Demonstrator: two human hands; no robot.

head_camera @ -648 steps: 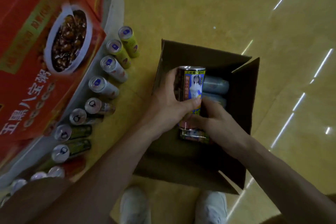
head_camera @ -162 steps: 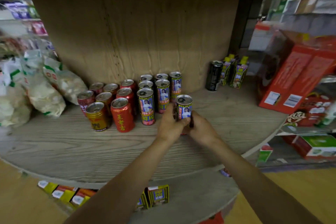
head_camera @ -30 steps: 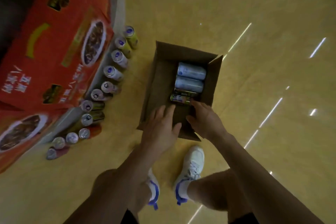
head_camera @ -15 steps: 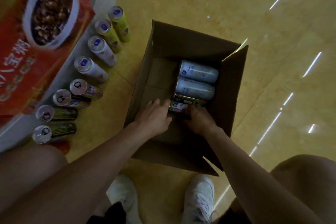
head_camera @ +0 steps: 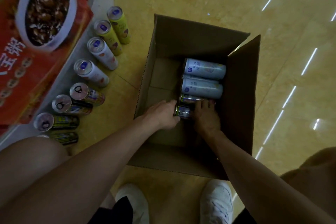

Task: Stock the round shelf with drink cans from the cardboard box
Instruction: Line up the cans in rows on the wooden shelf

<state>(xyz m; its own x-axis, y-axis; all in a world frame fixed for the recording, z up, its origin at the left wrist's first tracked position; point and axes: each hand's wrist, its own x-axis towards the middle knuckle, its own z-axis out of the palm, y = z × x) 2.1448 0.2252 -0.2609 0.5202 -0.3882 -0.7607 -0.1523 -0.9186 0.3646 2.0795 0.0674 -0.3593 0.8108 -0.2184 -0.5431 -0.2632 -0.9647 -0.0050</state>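
Cardboard box [head_camera: 240, 85]: bare floor beside can [head_camera: 182, 112]

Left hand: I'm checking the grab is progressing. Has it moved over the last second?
Yes. Against the cardboard box, the left hand went from the near edge deeper inside and now grips the patterned can by its end, beside the right hand.

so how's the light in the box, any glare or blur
Head view: the box is dim inside, so the cans at the left hand and right hand read poorly; glare streaks cross the floor at right; the carton at top left is slightly blurred.
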